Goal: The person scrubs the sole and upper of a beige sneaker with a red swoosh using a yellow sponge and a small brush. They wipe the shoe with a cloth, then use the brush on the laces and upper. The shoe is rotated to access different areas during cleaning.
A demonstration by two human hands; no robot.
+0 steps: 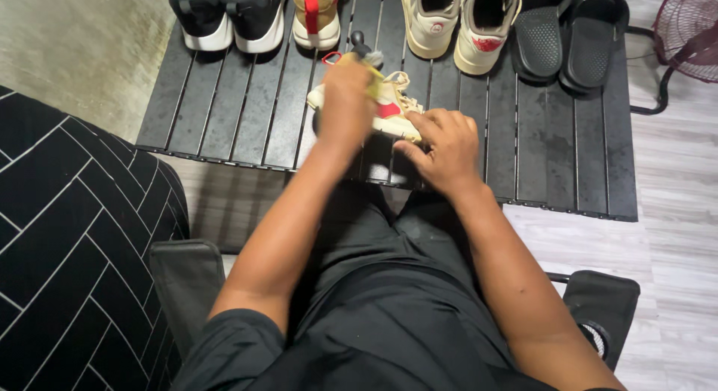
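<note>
Head cam: my left hand (345, 92) has its grip clenched on a brush (364, 54) pressed to a cream sneaker (389, 111) with red accents. My right hand (441, 148) grips the sneaker's near edge, pinning it on the black slatted desk (224, 107). Along the far edge: black sneakers (228, 17), cream pair (456, 21), black slides (568, 39).
</note>
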